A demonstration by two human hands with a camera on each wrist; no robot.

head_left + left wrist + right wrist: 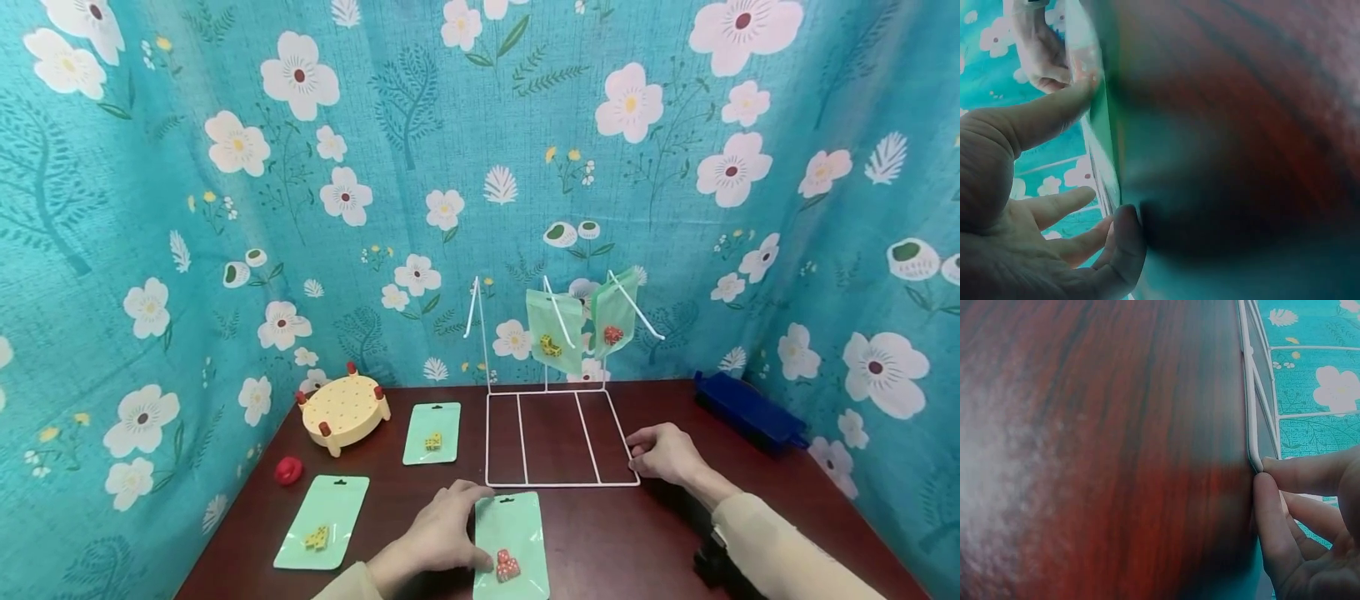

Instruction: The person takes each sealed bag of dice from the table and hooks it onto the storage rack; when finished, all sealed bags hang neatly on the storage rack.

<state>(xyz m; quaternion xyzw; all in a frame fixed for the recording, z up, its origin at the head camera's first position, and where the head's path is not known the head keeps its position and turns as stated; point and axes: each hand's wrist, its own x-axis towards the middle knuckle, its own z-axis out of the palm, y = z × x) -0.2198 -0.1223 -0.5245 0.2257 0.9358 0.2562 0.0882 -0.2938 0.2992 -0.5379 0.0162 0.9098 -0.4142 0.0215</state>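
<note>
A green packet (517, 529) with red dice lies on the table in front of a white wire rack (562, 484). My left hand (446, 529) rests along its left edge, thumb near the dice and fingers by the top corner. In the left wrist view the thumb touches the packet (1102, 131), well apart from the fingers. My right hand (667, 454) pinches the rack's near right corner between thumb and forefinger, plain in the right wrist view. From the rack's middle hook hangs a green packet with yellow dice (553, 321); from the right hook, one with red dice (618, 304).
Two more green packets with yellow dice, a nearer one (322, 500) and a farther one (442, 419), lie on the left. Beyond are a small red object (288, 471) and a yellow round stand (341, 408) with red-topped legs. A blue tray (750, 410) lies at the right.
</note>
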